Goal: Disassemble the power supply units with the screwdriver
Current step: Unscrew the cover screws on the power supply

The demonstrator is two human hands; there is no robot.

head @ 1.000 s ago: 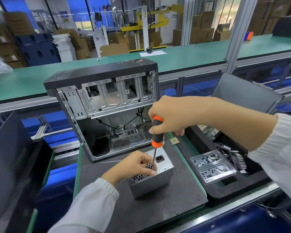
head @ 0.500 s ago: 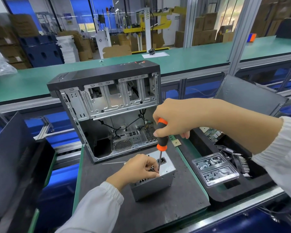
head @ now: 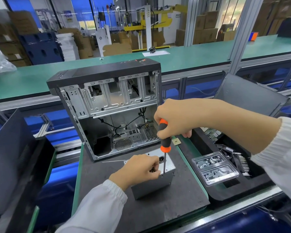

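Observation:
A grey metal power supply unit (head: 155,183) stands on the dark mat (head: 158,209), its top face with the socket turned up. My left hand (head: 139,169) rests on that top face, fingers curled onto the fan grille and gripping the unit. My right hand (head: 176,117) grips the orange-and-black screwdriver (head: 165,140) near the top of its handle. The screwdriver stands almost upright, its tip set at the near right corner of the unit's top face, just right of my left fingers.
An open computer case (head: 107,106) stands behind the unit. To the right, a clear plastic tray (head: 215,168) with screws lies on a black bin (head: 233,190) of parts. A dark side panel (head: 249,95) leans at the right, another dark panel (head: 12,148) at left.
The screwdriver tip has shifted right, from beside the grille to the near right corner of the unit. My left hand stayed on the unit's top.

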